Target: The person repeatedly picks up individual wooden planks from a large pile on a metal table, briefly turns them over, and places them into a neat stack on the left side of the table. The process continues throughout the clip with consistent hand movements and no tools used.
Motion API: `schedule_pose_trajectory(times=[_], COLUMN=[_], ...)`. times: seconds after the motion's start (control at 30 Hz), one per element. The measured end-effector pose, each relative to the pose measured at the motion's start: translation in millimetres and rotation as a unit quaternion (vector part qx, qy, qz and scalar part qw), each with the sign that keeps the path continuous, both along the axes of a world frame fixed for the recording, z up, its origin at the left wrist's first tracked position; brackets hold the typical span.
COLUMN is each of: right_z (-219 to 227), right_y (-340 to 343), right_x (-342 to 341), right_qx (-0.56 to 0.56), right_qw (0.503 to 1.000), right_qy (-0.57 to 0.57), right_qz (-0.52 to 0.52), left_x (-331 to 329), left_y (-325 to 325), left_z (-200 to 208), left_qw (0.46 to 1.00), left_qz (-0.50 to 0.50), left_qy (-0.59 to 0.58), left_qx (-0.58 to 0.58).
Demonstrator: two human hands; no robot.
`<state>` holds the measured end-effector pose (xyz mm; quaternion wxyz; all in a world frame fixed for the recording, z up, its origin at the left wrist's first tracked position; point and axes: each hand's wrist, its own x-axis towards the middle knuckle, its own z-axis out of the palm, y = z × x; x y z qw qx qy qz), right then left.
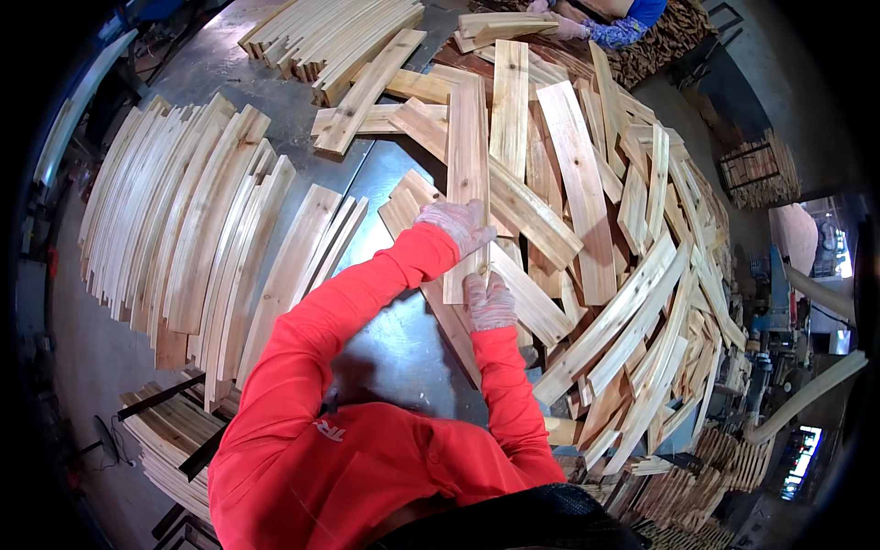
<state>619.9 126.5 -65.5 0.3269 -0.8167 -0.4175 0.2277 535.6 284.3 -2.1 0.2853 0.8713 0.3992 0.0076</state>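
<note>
A long, pale wooden board [467, 137] lies lengthwise in front of me, its far end resting over the heap. My left hand [456, 227], in a thin whitish glove, reaches across this board with its fingers closed round it. Closer to me, my right hand [489, 301], gloved alike, is closed at the right edge of the same board near its near end. Under and beside it, other boards [532, 302] cross at angles, and one [454, 330] slants beneath toward the table's near side.
A metal table [394, 330] carries a large jumbled heap of boards [577, 174] on the right. Boards stand in rows at left [183, 211] and far left-centre [330, 32]. Across the table, another person's gloved hand [568, 26] touches boards. A rack of boards [170, 440] stands at lower left.
</note>
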Motion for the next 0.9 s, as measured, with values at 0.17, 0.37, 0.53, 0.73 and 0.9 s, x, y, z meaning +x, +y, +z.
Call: schedule_pose_trajectory(times=[0.17, 0.37, 0.53, 0.73, 0.9], right_z=[2.4, 0.9, 15.9, 7.7, -13.7], right_y=[10.3, 18.3, 29.3, 23.2, 14.9], right_x=[-10.4, -20.6, -35.8, -35.3, -14.2], right_qx=[-0.110, -0.131, -0.150, -0.112, -0.110], right_qw=[0.982, 0.970, 0.965, 0.979, 0.989], right_qy=[-0.149, -0.184, -0.191, -0.155, -0.092], right_qz=[0.031, 0.087, 0.100, 0.069, 0.041], left_x=[26.5, 35.8, 10.3, 8.6, 27.4], left_y=[27.3, 46.0, 45.0, 57.1, 57.4], left_z=[-22.8, -39.6, -29.1, -45.2, -58.6], left_qw=[0.993, 0.971, 0.983, 0.981, 0.974], left_qz=[0.115, 0.197, 0.158, 0.154, 0.173], left_qy=[0.003, 0.031, -0.019, -0.053, -0.084], left_qx=[-0.025, -0.131, -0.089, -0.102, -0.115])
